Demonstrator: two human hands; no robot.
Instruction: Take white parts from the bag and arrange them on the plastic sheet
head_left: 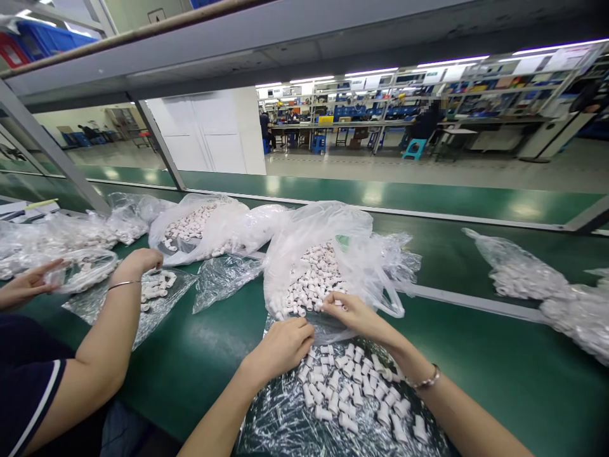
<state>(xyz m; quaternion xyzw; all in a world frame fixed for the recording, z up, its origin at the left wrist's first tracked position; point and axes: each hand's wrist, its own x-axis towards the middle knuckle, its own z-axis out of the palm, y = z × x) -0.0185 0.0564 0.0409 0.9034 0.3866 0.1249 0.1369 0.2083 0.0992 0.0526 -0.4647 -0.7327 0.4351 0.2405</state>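
Note:
My left hand (281,348) rests knuckles-up on a flat clear plastic sheet (280,419), fingers curled at the mouth of an open plastic bag (328,228) full of small white tubular parts (314,276). My right hand (354,315) reaches into that bag's mouth, its fingertips pinching a few of the white parts. Several more white parts (361,390) lie spread on the sheet between my forearms. A bracelet (427,381) sits on my right wrist.
A co-worker's arms are at the left: one hand (140,261) over a small pile of parts on plastic, the other (26,285) holding a bag. More filled bags (195,228) lie along the green bench (476,368), with others at right (528,276). People sit at distant workstations.

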